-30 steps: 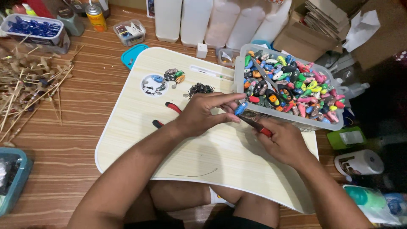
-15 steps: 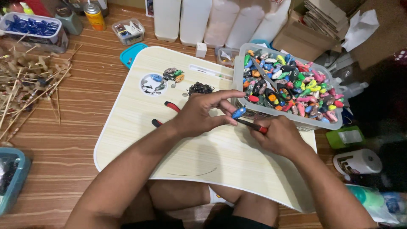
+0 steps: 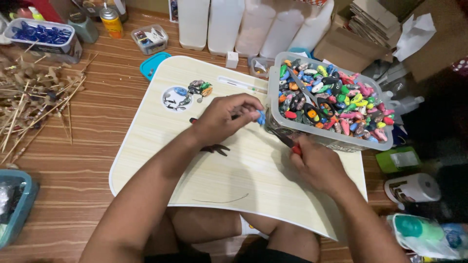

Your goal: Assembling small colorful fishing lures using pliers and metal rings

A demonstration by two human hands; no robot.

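pale wood-grain covers the lap board [image 3: 229, 180] that fills the middle of the head view, lying across the person's knees over a brown plank floor.

the left hand [image 3: 222, 119] is curled over the board, its fingers drawn together at the tips and pinching a small blue piece [image 3: 262, 117] just beside the wall of a clear plastic tub [image 3: 336, 139]. the right hand [image 3: 319, 168] is closed around a red-handled tool [image 3: 291, 145], which looks like a pair of pliers, though the grip hides most of it; its dark tip points up toward the blue piece and lies close against the tub's near wall.

the tub sits on the board's far right corner and is heaped with small many-coloured pieces [image 3: 336, 100]. a second dark tool [image 3: 214, 147] lies flat on the board under the left wrist. near the board's far edge sit a round recess [image 3: 174, 99] and a little cluster of coloured bits [image 3: 200, 88].

off the board, dry sticks [image 3: 34, 104] are spread on the floor to the left, a box of blue items [image 3: 41, 36] stands at the far left, and white containers [image 3: 224, 24] line the back.
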